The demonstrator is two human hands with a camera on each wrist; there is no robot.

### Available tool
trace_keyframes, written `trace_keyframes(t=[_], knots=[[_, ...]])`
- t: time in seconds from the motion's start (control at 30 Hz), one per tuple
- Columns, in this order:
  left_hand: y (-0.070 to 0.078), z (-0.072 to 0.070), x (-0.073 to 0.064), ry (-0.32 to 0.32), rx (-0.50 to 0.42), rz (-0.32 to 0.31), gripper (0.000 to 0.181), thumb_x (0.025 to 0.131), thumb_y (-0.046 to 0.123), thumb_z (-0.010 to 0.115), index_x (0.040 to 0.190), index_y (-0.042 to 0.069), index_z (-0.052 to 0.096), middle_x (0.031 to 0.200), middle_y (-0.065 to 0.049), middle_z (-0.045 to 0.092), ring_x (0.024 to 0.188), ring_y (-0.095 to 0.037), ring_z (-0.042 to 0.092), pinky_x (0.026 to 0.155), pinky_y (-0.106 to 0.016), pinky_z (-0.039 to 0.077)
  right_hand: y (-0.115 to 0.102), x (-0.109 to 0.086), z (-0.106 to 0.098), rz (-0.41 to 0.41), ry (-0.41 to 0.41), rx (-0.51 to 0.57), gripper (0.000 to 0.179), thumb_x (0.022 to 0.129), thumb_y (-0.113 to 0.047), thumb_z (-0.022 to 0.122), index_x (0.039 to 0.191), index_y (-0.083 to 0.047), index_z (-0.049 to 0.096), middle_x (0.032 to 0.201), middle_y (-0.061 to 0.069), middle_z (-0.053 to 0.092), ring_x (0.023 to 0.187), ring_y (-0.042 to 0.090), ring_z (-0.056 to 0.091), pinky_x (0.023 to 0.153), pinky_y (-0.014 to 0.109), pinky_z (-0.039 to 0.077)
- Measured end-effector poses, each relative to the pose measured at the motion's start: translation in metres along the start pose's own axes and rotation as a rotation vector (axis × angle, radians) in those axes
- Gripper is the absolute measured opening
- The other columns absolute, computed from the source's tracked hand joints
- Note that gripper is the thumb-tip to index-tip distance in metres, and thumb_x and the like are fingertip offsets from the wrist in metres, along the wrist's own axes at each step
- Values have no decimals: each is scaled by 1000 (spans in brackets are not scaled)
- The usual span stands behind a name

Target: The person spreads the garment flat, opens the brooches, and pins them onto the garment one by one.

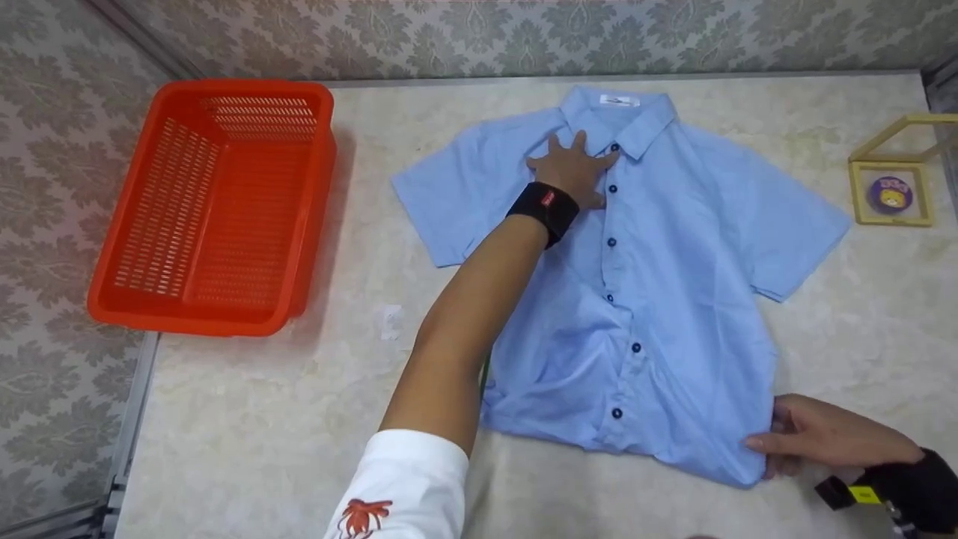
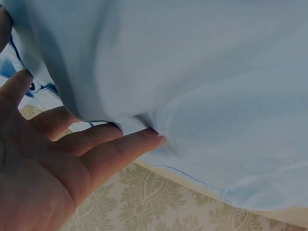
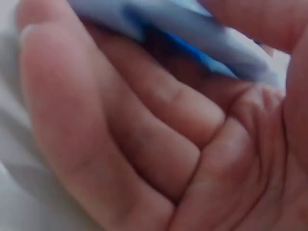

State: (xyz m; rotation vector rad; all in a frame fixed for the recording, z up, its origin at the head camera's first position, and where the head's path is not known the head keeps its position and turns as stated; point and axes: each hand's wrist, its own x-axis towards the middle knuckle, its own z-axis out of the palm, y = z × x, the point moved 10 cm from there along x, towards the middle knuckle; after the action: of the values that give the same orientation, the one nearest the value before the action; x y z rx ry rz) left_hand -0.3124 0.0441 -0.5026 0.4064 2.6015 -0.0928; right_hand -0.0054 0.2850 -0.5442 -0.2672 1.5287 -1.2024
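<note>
Across a pale marbled tabletop (image 1: 262, 419), backed by patterned wallpaper (image 1: 479, 37), a light blue short-sleeved shirt (image 1: 688, 247) lies front up, right of centre in the head view. Its long axis runs from the far edge toward the person, with the collar (image 1: 651, 127) pointing at the wall and the hem toward the near side; the sleeves slant out to left and right. Its lower part is rumpled, most of all on the left half.

Well apart on the left, an orange-red basket (image 1: 307, 247) with slotted walls also has its long side running far to near, leaning a little.

The left hand (image 1: 572, 176) reaches over the shirt and rests on it just below the collar, fingers spread wide; in its wrist view the fingertips touch the cloth. The right hand (image 1: 808, 434) pinches the shirt's lower right corner, thumb on top, the other fingers curled beneath.

Near the far right edge stands an open gold-coloured frame (image 1: 861, 195), a round purple badge (image 1: 891, 195) in its flat half. Smaller are a whitish scrap (image 1: 391, 322) between basket and shirt, a white label (image 1: 619, 99) inside the collar, and dark buttons (image 1: 611, 242) down the front.
</note>
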Motion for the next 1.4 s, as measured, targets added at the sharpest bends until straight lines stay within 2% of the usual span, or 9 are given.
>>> trace_keyframes(t=[0.1,0.2,0.3,0.4,0.57,0.67,0.87,1.1,1.4], knots=[[-2,1,0,3,0,0,80,95,63,55,156,53,5,169,-6,2,150,-48,8,103,-69,36,-5,-4,-35,98,195,-138,38,108,-26,49,117,10,58,86,17,73,74,28,71,62,36,58],[-5,4,1,-4,-16,-2,80,95,62,56,156,53,5,169,-6,1,150,-49,6,104,-71,33,-29,-10,-79,135,505,-326,48,107,-40,47,113,6,61,85,12,69,71,21,65,60,32,53],[-10,7,2,-8,-27,-8,80,94,62,56,156,53,6,169,-6,1,150,-48,6,104,-71,33,-67,-16,-113,84,800,-487,51,105,-46,49,112,2,61,90,11,65,71,12,58,59,27,46],[-12,7,1,-6,-27,-12,80,94,62,57,157,52,8,169,-6,3,150,-48,7,104,-70,34,-105,-7,-130,-44,929,-563,49,104,-42,53,120,3,60,98,16,62,80,15,55,63,27,41],[-10,3,-5,4,-13,-11,80,95,62,55,157,51,7,169,-6,3,150,-47,9,104,-69,35,-156,39,-145,-142,900,-650,60,104,-41,52,144,4,47,129,34,48,116,49,45,92,56,38],[-8,2,-6,1,1,-19,81,94,64,55,156,52,4,169,-5,2,150,-47,8,105,-69,35,-176,71,-157,-78,847,-737,70,105,-49,45,156,-3,32,149,39,29,134,61,24,102,73,26],[6,3,-3,-2,9,-2,81,94,66,54,156,52,4,169,-4,1,151,-47,6,106,-70,32,-188,121,-181,80,771,-803,81,103,-57,38,163,-12,6,156,42,5,137,69,8,104,79,17],[10,1,-1,11,16,9,80,94,65,53,156,52,4,169,-4,1,151,-46,7,106,-71,32,-183,141,-207,280,785,-848,113,87,-74,57,161,-24,-12,155,44,-11,135,72,-9,91,90,11],[-7,4,7,10,3,0,80,93,69,50,155,55,2,169,-3,-2,151,-44,1,107,-72,28,-192,154,-215,283,723,-880,119,80,-80,59,162,-22,-6,154,40,-22,133,69,-22,89,91,5]])
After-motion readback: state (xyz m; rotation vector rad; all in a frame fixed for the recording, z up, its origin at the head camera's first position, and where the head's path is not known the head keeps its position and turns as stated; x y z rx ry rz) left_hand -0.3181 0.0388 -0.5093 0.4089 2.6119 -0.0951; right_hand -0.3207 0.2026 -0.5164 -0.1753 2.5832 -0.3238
